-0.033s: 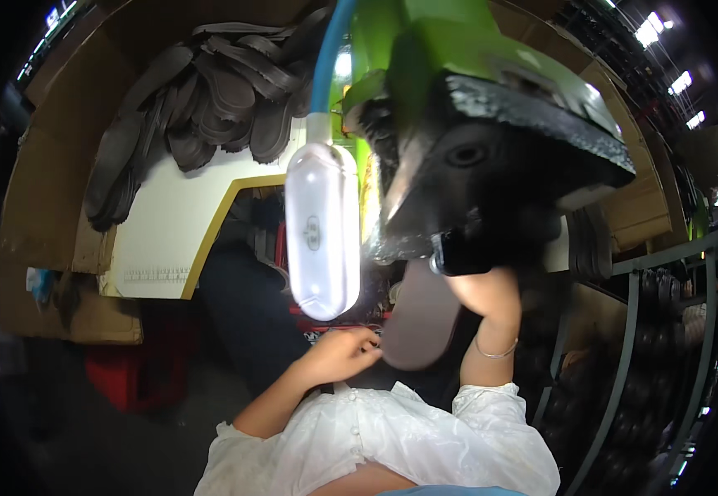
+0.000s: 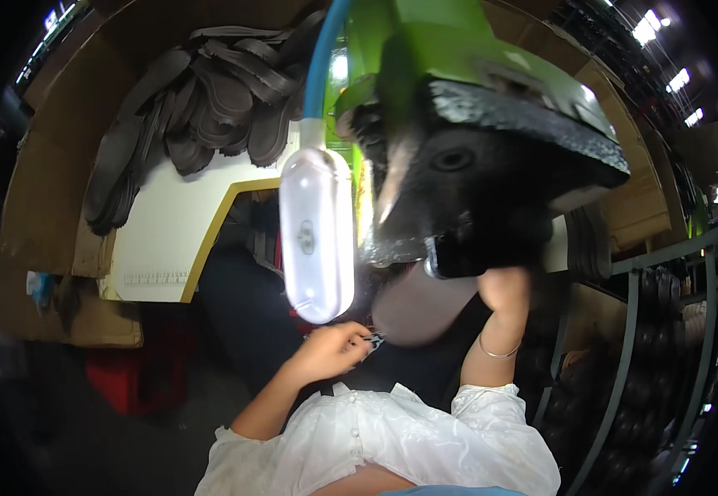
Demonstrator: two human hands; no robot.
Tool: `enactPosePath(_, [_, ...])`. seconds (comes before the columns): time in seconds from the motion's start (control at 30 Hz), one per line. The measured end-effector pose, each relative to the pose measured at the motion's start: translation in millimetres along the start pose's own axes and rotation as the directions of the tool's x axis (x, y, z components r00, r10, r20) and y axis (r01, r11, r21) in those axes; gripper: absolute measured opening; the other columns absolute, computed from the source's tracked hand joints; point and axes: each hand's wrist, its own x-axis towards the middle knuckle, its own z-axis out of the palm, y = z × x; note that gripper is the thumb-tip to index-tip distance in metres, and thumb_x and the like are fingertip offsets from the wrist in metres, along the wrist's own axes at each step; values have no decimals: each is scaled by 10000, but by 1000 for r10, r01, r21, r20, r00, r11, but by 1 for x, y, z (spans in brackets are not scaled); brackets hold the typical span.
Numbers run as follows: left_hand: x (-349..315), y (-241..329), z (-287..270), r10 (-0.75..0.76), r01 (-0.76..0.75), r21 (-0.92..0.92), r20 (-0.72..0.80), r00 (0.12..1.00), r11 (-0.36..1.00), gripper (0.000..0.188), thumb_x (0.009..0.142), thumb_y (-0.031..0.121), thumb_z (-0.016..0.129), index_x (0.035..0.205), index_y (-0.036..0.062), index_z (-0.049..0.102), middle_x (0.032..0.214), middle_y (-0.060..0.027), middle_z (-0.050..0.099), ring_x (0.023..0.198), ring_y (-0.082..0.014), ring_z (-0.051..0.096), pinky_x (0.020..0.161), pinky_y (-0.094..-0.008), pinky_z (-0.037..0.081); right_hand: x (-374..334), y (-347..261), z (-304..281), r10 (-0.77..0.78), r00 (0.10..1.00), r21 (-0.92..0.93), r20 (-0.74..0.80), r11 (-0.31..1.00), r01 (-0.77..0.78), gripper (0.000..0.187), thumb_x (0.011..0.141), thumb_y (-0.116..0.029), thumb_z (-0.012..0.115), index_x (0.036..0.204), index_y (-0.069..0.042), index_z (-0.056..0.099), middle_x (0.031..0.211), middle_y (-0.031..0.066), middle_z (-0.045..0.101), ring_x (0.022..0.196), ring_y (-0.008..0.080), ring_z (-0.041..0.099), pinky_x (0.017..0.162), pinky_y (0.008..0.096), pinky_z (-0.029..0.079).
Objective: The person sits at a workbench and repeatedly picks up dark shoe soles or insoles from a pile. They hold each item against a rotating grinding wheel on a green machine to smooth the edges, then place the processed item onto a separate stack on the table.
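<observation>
A flat grey-brown shoe sole (image 2: 419,307), smeared by motion, slants beneath the black underside of a green machine (image 2: 491,157). My right hand (image 2: 503,291) grips the sole's far end; the machine hides most of its fingers. To the left of the sole's rounded end is my left hand (image 2: 331,350), fingers curled and pressed together. A small black-and-white patterned piece (image 2: 373,341) shows at its fingertips, and what exactly they hold is too small to make out. Just above the left hand hangs a lit, white oval lamp (image 2: 317,240) on a blue stem.
Several dark soles (image 2: 218,99) lie heaped on a white board (image 2: 156,244) with a yellow edge, inside cardboard walls (image 2: 49,190). More soles (image 2: 588,240) stand right of the machine. A green metal rack (image 2: 627,347) is at the right, a red crate (image 2: 131,372) at lower left.
The sole has swung from nearly upright to a slant, its rounded end rising leftward. My right hand has moved slightly right; my left has shifted slightly left and up. The view has shifted a little.
</observation>
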Motion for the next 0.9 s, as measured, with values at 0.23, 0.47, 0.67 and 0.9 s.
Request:
enactPosePath(0.23, [-6,-37,-57,79,-81,15,-421,904,997,161,840,139,583,946,20,603,685,24,569,614,-57,490,599,-224,436,59,50,-10,61,852,-20,-521,996,-83,373,827,-71,479,1180,51,465,1067,115,534,844,93,541,687,199,446])
enactPosePath(0.47, [2,-48,-186,460,135,498,-856,237,857,239,751,88,608,979,33,562,905,-133,611,894,-255,589,778,-373,449,14,194,8,170,970,-60,-172,981,-183,290,831,-50,499,1104,48,493,860,92,548,649,104,519,553,216,422])
enactPosePath(0.67, [-53,-86,-343,355,718,193,-931,-80,669,947,620,269,766,1346,184,163,1406,-212,66,1264,-406,199,997,-516,249,-54,248,14,95,995,-172,16,981,-91,242,842,-42,510,1064,52,499,704,68,553,498,103,501,446,217,400])
enactPosePath(0.9, [-41,-117,-384,115,513,97,-993,-3,853,1044,523,374,810,1341,245,175,1304,-234,196,1167,-416,321,965,-473,312,-55,158,23,462,887,178,-26,875,-451,288,866,-63,500,1122,54,443,725,46,556,490,69,504,427,172,396])
